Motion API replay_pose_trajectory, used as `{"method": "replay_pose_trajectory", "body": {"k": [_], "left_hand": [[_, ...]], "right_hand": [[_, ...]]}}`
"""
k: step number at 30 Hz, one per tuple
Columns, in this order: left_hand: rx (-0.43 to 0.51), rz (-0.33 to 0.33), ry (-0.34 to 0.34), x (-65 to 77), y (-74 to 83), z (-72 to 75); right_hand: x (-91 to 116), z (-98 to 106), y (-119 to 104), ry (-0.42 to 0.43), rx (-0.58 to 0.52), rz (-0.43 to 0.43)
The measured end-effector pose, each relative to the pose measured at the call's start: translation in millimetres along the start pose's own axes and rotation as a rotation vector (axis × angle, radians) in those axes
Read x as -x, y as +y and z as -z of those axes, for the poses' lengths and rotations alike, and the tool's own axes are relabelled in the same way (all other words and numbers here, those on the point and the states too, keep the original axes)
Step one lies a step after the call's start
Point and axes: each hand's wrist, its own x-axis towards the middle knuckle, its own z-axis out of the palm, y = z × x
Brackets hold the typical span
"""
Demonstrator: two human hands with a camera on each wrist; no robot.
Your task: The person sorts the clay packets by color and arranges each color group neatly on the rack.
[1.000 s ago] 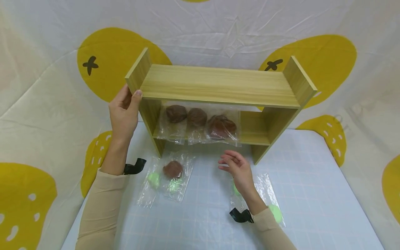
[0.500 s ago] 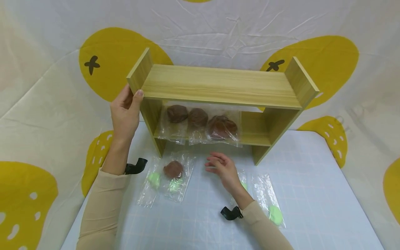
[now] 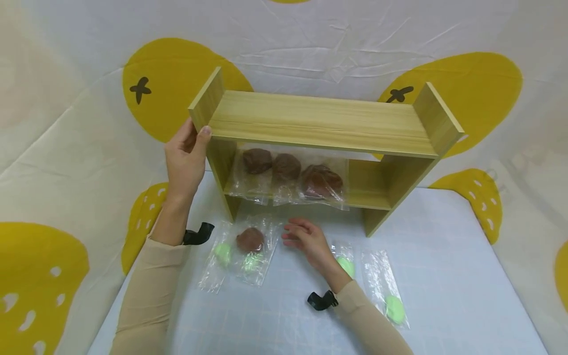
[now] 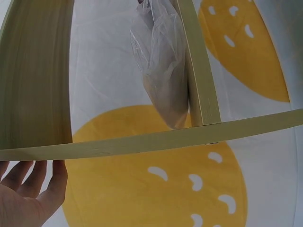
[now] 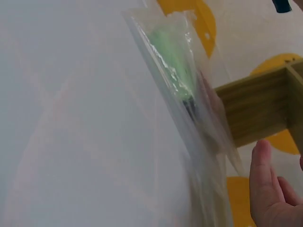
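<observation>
Gripping yellowish wooden 2-tier shelf (image 3: pixel 319 121) with left hand (image 3: pixel 185 160); holding nothing in loosely spread right hand (image 3: pixel 308 242), just beside clear plastic bag (image 3: pixel 267 235) with round brown lump (image 3: pixel 250 240) on pale-blue table (image 3: pixel 248 320). Probably light, soft, slippery; best pinched by film edge.

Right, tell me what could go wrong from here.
The shelved bags overhang the lower board, so they might slide off if the left hand jolts the shelf it grips. On the table, the brown bag seems to overlap green bags, so the right hand might drag several at once.
</observation>
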Motion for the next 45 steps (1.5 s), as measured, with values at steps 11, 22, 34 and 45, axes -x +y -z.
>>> {"method": "replay_pose_trajectory", "body": {"k": [11, 22, 34, 45], "left_hand": [[0.003, -0.020, -0.007, -1.0, -1.4, -5.2], [0.012, -0.029, -0.004, -4.0, -0.1, -6.6], [-0.020, -0.047, 0.013, -1.9, 1.1, -3.1], [-0.027, -0.045, 0.011, 0.0, 0.5, -1.7]], "right_hand": [[2.9, -9.4, 8.8, -0.081, 0.021, -0.080], [2.3, -14.1, 19.2, -0.131, 0.095, -0.167], [6.4, -29.9, 22.4, -0.250, 0.198, -0.237], [3.5, -40.0, 31.0, -0.205, 0.215, -0.232]]}}
